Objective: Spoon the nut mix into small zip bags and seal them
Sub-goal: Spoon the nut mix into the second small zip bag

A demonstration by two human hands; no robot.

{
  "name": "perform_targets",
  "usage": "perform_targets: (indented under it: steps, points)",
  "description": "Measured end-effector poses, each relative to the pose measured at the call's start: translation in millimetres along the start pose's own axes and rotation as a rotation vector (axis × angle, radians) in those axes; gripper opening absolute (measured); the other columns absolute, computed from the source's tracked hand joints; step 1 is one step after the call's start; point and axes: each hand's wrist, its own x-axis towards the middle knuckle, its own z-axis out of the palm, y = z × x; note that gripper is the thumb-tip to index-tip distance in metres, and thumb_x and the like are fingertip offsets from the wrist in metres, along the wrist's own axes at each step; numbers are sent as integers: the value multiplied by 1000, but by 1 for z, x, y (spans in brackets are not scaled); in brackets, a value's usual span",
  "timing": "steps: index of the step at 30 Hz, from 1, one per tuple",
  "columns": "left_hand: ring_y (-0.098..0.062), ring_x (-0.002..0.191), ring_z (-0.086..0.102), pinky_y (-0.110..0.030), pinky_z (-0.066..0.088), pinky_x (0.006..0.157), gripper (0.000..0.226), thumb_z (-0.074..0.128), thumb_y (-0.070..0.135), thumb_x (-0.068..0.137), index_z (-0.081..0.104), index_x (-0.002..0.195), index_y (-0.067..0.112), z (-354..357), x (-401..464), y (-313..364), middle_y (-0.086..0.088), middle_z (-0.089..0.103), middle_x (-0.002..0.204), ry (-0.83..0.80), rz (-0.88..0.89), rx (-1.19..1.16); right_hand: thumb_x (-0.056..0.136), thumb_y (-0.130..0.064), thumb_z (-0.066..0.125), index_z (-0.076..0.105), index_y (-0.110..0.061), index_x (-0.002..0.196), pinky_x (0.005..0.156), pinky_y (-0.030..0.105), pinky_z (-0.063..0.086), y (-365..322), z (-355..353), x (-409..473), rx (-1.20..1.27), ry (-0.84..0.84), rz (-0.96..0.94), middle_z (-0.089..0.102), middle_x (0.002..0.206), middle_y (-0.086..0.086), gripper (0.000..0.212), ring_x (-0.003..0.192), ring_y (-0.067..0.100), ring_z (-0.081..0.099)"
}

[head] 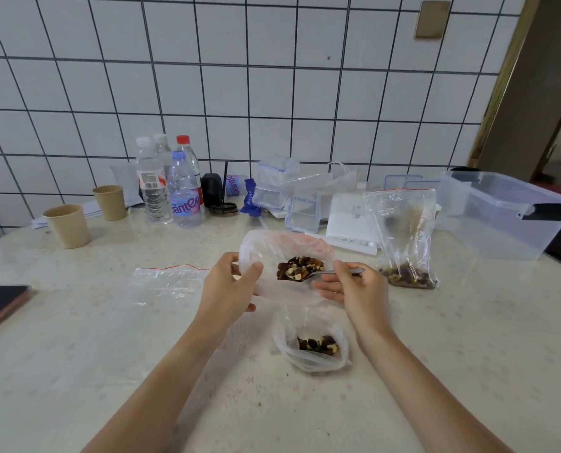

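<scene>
Two hands up over the table (76,371): my left hand (230,286) pinches the rim of a small zip bag (272,246), thumb and fingers curled on the film to keep the mouth open; right hand (354,289) has fingers wrapped round the handle of a metal spoon (338,273), bowl heaped w/ nut mix (300,268) sitting right at the bag mouth.

Handling, as I judge it: bag is thin, floppy film, v. light, slippery, won't stand or stay open by itself, so hold at the rim near the zip strip, not the body. Nuts are loose, hard bits, roll easily off a heaped spoon; keep it level, tip only once inside. Spoon is stiff, grip mid-handle is fine.

Source bag (315,344) lies near me on the table, below the hands, mouth open, some mix left. Another zip bag (406,237) w/ nuts in the bottom stands to the right; can't tell if sealed. Empty flat bag (164,282) lies left, red strip at top.
</scene>
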Motion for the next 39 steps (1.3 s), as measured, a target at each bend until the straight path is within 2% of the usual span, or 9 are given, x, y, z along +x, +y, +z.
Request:
perform_targets:
  steps: [5, 11, 15, 18, 23, 27, 30, 35, 39]
  points:
    - [-4, 87, 65, -21, 48, 61, 46, 67, 50, 94, 52, 131, 26, -4, 2, 3, 17, 61, 109, 40, 30, 109, 101, -21, 66, 72, 0, 92, 61, 33, 64, -10, -3, -2, -10, -13, -22, 79, 80, 12, 23, 74, 30, 79]
    - [-11, 111, 56, -28, 45, 88, 68, 76, 52, 87, 49, 140, 18, -11, 5, 4, 5, 57, 134, 101, 132, 200, 103, -20, 63, 71, 1, 92, 62, 36, 65, -31, -10, -10, 20, -54, -38, 79, 82, 16, 25, 78, 34, 79]
    - [-11, 123, 51, -34, 45, 102, 57, 73, 48, 91, 53, 136, 20, -11, -3, 8, 8, 54, 132, 187, 363, 275, 104, -19, 62, 69, 1, 96, 59, 33, 64, -58, -23, -26, 60, -99, -46, 78, 84, 18, 22, 78, 36, 79]
    - [-5, 112, 53, -26, 44, 93, 36, 71, 40, 94, 60, 125, 23, -8, -15, 16, 14, 56, 122, 224, 620, 324, 103, -19, 63, 67, 1, 95, 59, 32, 63, -75, -37, -42, 80, -118, -39, 77, 83, 22, 22, 77, 38, 78]
    - [1, 80, 64, -11, 46, 62, 12, 64, 46, 96, 67, 100, 35, -4, -31, 29, 20, 66, 85, -44, 629, 411, 102, -19, 62, 65, 4, 95, 60, 35, 64, -80, -61, -67, 64, -111, 37, 76, 83, 26, 25, 76, 41, 78]
    - [-2, 75, 62, -30, 57, 72, 34, 43, 60, 99, 66, 92, 36, 2, -39, 24, 19, 65, 84, -297, 542, 732, 103, -17, 62, 65, 6, 94, 59, 35, 64, -65, -70, -79, 19, -107, 96, 75, 82, 26, 25, 76, 42, 77]
    - [-1, 78, 61, -29, 54, 75, 36, 45, 62, 99, 68, 91, 36, 5, -39, 17, 19, 63, 91, -423, 519, 770, 102, -18, 63, 66, 4, 95, 59, 33, 63, -54, -69, -81, -24, -129, 79, 76, 81, 23, 23, 76, 40, 78]
    - [5, 79, 60, -14, 45, 68, 16, 67, 40, 97, 69, 82, 37, 6, -32, 12, 19, 66, 88, -526, 518, 637, 102, -17, 65, 75, -21, 88, 68, 30, 62, -45, -68, -83, -266, -306, -184, 78, 84, 9, 17, 80, 25, 79]
    - [7, 70, 58, -10, 42, 64, 19, 65, 30, 101, 66, 83, 36, 9, -31, 12, 17, 68, 88, -552, 492, 456, 104, -34, 58, 72, -28, 99, 71, 33, 56, -48, -76, -86, -728, -486, -675, 74, 92, -9, 16, 84, 12, 71]
